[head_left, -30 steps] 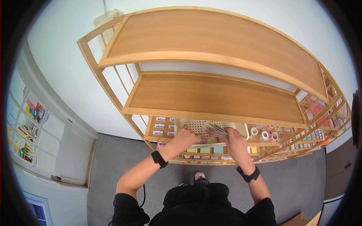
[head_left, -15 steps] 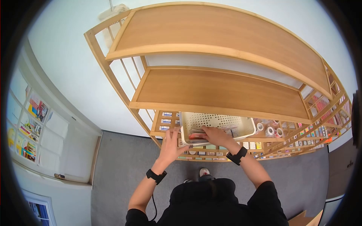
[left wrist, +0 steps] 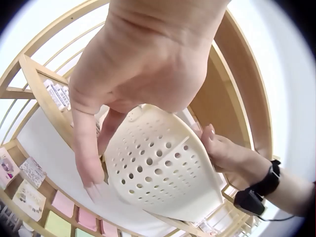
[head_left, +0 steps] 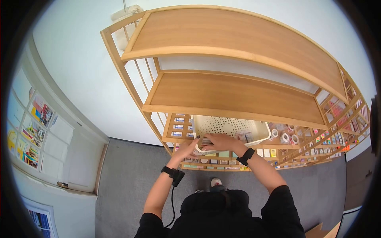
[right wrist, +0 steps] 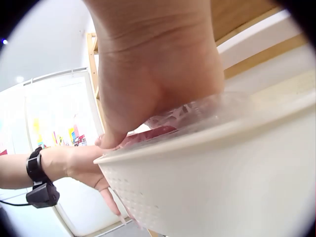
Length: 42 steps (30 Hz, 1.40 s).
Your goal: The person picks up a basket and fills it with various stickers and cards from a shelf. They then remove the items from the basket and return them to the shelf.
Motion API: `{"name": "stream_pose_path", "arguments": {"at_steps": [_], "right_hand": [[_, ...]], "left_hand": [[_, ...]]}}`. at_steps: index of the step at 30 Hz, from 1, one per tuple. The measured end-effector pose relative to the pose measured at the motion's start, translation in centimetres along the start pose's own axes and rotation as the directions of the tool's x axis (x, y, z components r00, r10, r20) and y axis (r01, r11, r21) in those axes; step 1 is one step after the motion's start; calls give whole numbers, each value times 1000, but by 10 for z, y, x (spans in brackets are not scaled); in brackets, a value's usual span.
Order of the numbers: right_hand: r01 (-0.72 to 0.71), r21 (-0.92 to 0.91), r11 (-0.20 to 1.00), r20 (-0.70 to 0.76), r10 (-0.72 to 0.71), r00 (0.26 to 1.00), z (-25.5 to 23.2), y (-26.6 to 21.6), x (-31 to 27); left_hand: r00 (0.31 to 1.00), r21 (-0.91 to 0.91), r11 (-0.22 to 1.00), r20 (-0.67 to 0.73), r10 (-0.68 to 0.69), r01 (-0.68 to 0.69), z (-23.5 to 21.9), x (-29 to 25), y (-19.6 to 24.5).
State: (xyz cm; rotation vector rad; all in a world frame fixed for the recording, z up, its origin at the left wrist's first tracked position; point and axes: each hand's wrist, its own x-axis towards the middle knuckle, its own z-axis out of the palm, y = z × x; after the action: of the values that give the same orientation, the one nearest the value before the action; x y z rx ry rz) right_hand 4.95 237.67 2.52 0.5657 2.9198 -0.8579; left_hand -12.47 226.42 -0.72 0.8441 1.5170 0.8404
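While the perforated white basket sits partly off the wooden shelf, the left hand braces its corner with straight fingers and the right hand grasps packets inside; a downward press could tip it.

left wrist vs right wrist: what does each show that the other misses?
Left wrist only: the basket's perforated outer wall, the left hand against it, and coloured pads on the shelf below.

Right wrist only: the right hand reaching over the rim onto packets inside, with a poster wall behind.

Both: the white basket, the opposite hand with its black wristband, and the wooden shelf frame.
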Motion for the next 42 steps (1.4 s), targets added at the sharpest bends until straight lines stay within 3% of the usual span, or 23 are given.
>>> {"name": "stream_pose_path", "arguments": {"at_steps": [2, 4, 7, 15, 17, 18, 20, 21, 23, 24, 26, 32, 34, 40, 42], "right_hand": [[28, -168, 985, 7, -27, 1000, 7, -3, -2], [46, -215, 976, -7, -49, 999, 14, -11, -4], [95, -301, 949, -39, -112, 993, 25, -20, -12], [75, -474, 877, -93, -135, 986, 27, -41, -35], [56, -493, 868, -316, -238, 918, 18, -50, -53], [48, -490, 870, -319, -230, 919, 19, -47, -62], [-161, -210, 964, -576, 11, 817, 19, -37, -87], [-170, -206, 964, -576, 20, 817, 24, -29, -99], [-383, -4, 924, -598, 305, 741, 41, -16, -121], [-389, -2, 921, -601, 310, 737, 44, -19, -130], [-411, -57, 910, -493, 332, 804, 51, -25, -146], [-305, -219, 927, -553, 140, 821, 101, -28, -172], [-367, -172, 914, -456, 256, 852, 111, -42, -186], [-372, -457, 808, -504, 109, 857, 156, -63, -256], [-384, -512, 769, -529, 70, 846, 163, -72, -285]], "left_hand": [[997, 2, 998, 51, -59, 59, 2, 2, -7], [991, -243, 970, 129, 19, 13, 8, 0, -13], [979, -348, 937, 192, 73, -2, 14, 8, -21], [971, -309, 950, 237, 44, 32, 24, 28, -49], [958, -346, 935, 286, 26, 78, 29, 22, -55], [945, -374, 925, 321, 57, 72, 34, 6, -48], [928, -399, 914, 364, 84, 73, 40, -8, -45], [925, -386, 917, 376, 59, 98, 40, -11, -47], [919, -401, 904, 394, 23, 149, 44, -13, -60], [916, -397, 905, 400, 23, 151, 48, -19, -61], [945, -341, 932, 328, -8, 126, 55, -32, -64], [953, -319, 940, 303, -21, 122, 87, -62, -106], [959, -317, 943, 285, -11, 105, 109, -75, -123], [974, -534, 837, 226, 1, 123, 199, -112, -182], [965, -641, 763, 243, 99, 84, 232, -125, -198]]}}
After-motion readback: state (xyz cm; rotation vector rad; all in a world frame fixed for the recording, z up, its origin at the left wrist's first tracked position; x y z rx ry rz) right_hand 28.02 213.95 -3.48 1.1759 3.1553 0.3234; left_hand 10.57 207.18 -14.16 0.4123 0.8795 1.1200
